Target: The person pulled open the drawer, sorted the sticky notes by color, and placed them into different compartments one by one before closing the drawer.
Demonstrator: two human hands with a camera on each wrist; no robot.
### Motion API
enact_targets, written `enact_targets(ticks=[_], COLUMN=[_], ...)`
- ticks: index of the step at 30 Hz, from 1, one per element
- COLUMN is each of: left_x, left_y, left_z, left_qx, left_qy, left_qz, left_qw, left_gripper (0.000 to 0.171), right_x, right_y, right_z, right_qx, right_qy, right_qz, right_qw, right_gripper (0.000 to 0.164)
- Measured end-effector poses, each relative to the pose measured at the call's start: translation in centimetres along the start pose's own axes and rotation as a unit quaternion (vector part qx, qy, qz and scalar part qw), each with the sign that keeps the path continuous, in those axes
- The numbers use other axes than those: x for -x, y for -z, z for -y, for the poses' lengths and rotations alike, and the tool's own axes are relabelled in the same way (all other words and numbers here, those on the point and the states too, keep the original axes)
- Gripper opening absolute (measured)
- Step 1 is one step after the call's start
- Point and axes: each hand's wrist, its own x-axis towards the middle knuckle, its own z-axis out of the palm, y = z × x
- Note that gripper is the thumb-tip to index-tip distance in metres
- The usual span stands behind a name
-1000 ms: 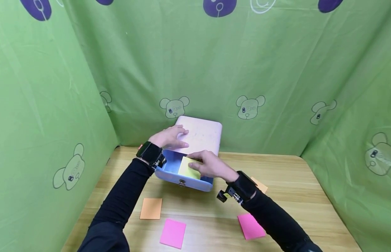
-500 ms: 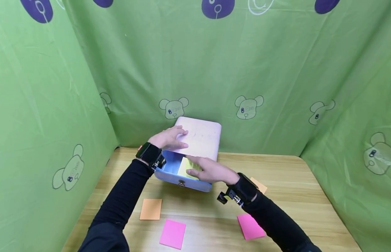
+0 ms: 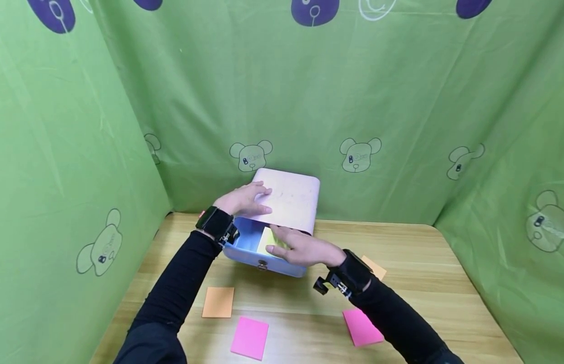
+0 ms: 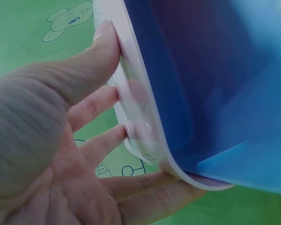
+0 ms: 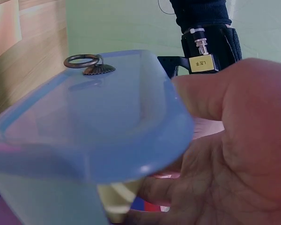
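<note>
The box [image 3: 293, 194] was best braced by the spread left hand [image 3: 245, 199], the yellow pad [image 3: 265, 242] by the spread right hand [image 3: 306, 246].

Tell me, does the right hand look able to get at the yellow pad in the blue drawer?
Probably yes: the blue drawer stands open, and the right hand is over the yellow pad, with nothing visible blocking its way.
</note>
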Motion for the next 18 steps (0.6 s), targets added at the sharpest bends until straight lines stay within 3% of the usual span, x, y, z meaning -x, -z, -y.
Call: enact_targets(ticks=[10, 18], left_x=[0.16, 0.37], left_y=[-0.14, 0.0], left_z=[0.02, -0.13], left_qx=[-0.006, -0.011], left_qy=[-0.003, -0.007], left_qz=[-0.003, 0.0], left_qw=[1.0, 0.9999], left_gripper=[0.067, 0.067], right_x=[-0.29, -0.22], right_y=[-0.35, -0.29], right_z=[0.03, 0.13], right_qx=[0.01, 0.015], right_qy=[-0.029, -0.01], right_qz=[0.015, 0.004], right_qw=[0.999, 1.0], right_gripper=[0.07, 0.064])
